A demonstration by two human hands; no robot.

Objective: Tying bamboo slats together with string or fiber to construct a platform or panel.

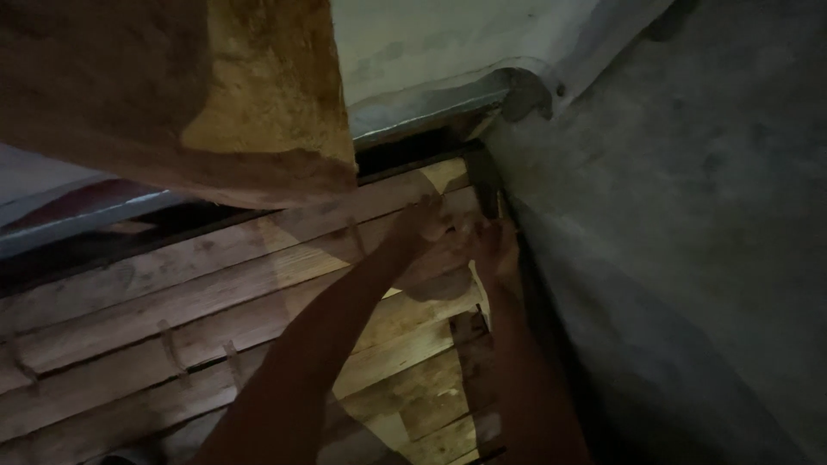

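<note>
wooden planks (215, 293) ran across the lower left of the frame, and both hands met at their far end, centre right. left hand (422, 226) lay on a board; right hand (495, 250) beside it, grips unclear. next called for steady pressure there.

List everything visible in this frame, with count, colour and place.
wooden planks: several, brown, side by side across the lower left and centre
yellow block: one, yellowish-brown, rough, upper left, close to the camera
concrete wall: one, grey, right side
pale wall: one, whitish, top centre
left hand: one, on the planks near the corner
right hand: one, beside the left hand at the wall; grip of either unclear
</note>
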